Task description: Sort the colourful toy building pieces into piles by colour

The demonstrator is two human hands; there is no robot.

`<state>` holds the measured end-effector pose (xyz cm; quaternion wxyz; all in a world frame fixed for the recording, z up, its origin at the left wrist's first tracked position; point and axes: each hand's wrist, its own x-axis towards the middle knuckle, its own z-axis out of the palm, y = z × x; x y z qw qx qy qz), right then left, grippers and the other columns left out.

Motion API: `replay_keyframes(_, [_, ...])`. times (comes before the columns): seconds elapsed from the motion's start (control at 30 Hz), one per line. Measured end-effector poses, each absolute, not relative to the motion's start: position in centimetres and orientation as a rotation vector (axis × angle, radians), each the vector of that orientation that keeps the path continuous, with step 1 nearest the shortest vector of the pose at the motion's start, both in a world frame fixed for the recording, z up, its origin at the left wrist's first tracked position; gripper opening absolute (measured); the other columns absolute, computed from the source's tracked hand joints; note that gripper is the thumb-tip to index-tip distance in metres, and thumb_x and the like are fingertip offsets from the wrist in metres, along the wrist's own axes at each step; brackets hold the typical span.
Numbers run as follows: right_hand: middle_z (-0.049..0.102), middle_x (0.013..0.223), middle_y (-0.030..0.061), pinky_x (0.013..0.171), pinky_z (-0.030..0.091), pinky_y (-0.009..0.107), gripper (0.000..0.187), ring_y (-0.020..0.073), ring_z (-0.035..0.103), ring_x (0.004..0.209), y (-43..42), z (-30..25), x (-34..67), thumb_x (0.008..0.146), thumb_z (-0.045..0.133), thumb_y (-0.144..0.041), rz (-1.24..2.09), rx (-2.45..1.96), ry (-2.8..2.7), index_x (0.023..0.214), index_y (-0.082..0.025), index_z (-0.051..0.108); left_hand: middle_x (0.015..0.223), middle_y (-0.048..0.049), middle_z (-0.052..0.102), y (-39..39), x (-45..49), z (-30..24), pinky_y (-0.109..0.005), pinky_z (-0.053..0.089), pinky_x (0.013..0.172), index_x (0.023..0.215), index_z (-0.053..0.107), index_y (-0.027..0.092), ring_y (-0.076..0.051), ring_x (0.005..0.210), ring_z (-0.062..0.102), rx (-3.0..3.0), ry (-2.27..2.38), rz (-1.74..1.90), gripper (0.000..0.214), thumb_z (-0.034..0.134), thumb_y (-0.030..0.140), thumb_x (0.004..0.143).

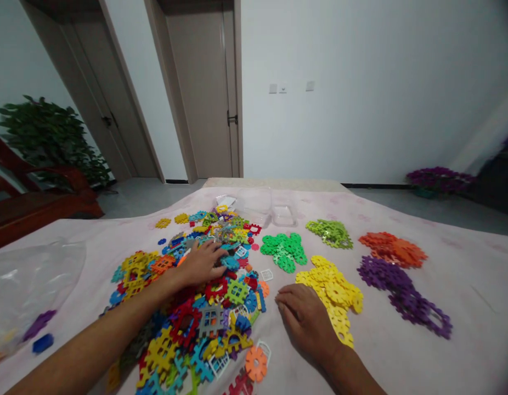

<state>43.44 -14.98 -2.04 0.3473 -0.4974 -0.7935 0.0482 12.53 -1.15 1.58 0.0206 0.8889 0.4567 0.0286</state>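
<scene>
My left hand (202, 262) rests on a big mixed heap of plastic building pieces (188, 323), fingers spread over the upper part. The heap holds interlocking squares, discs and small window frames in many colours. Beside the yellow snowflake discs (332, 285), my right hand (303, 318) lies on the cloth with its fingers curled together; whether anything is under them is hidden. A green disc pile (283, 249) sits beyond it. Farther right are sorted piles of lime pieces (330, 233), orange pieces (391, 248) and purple pieces (402, 293).
Clear plastic containers (283, 215) stand at the back of the pink tablecloth (463, 274). A transparent bag (32, 291) lies at the left, near a blue piece (43, 343). A wooden chair (44, 189) stands left of the table.
</scene>
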Motion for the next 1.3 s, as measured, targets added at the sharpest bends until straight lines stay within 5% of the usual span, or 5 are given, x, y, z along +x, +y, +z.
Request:
replay_keyframes(0.27, [0.073, 0.116, 0.0104, 0.095, 0.051, 0.046, 0.025, 0.026, 0.065, 0.108, -16.1, -1.5, 41.5, 0.093, 0.057, -0.021, 0.254, -1.228, -2.07, 0.113, -0.023, 0.072, 0.15, -0.0121, 0.056, 4.5, 4.9, 2.5, -0.053, 0.039, 0.111, 0.131, 0.068, 0.027, -0.034, 0.136, 0.051, 2.649, 1.771, -0.057, 0.049, 0.057, 0.023, 0.083])
replay_keyframes(0.5, [0.053, 0.152, 0.0106, 0.118, 0.035, 0.054, 0.071, 0.0328, 0.047, 0.14, -17.9, -0.4, 36.9, 0.082, 0.075, -0.05, 0.458, -0.938, -2.284, 0.147, -0.03, 0.052, 0.152, -0.0091, 0.055, -2.2, 4.8, 4.0, -0.049, 0.029, 0.121, 0.133, 0.068, 0.026, -0.029, 0.144, 0.043, 2.759, 1.633, 0.362, 0.047, 0.051, 0.02, 0.089])
replay_keyframes(0.9, [0.07, 0.121, 0.0088, 0.101, 0.045, 0.047, 0.015, 0.0268, 0.061, 0.113, -12.8, -0.6, 34.9, 0.087, 0.064, -0.019, 0.327, -1.085, -2.235, 0.098, -0.021, 0.073, 0.158, -0.0113, 0.049, -4.1, 2.7, -0.2, -0.064, 0.023, 0.118, 0.138, 0.066, 0.033, -0.035, 0.147, 0.039, 2.769, 1.795, 0.204, 0.045, 0.044, 0.028, 0.099])
replay_keyframes(1.1, [0.065, 0.134, 0.0092, 0.114, 0.036, 0.051, 0.031, 0.0274, 0.053, 0.128, -14.0, -0.2, 35.5, 0.087, 0.066, -0.023, 0.372, -1.093, -2.178, 0.118, -0.022, 0.07, 0.154, -0.0133, 0.053, -4.9, 3.5, 1.7, -0.061, 0.022, 0.121, 0.132, 0.07, 0.026, -0.033, 0.145, 0.043, 2.726, 1.737, 0.466, 0.041, 0.044, 0.034, 0.102])
replay_keyframes(1.3, [0.04, 0.162, 0.0112, 0.123, 0.016, 0.063, 0.1, 0.0386, 0.031, 0.149, -15.4, 0.2, 36.1, 0.072, 0.079, -0.069, 0.525, -1.111, -2.487, 0.156, -0.03, 0.042, 0.167, -0.0028, 0.036, -16.2, 5.2, 1.9, -0.061, 0.019, 0.125, 0.151, 0.049, 0.04, -0.033, 0.151, 0.034, 2.948, 0.957, 0.296, 0.065, 0.063, 0.055, 0.089])
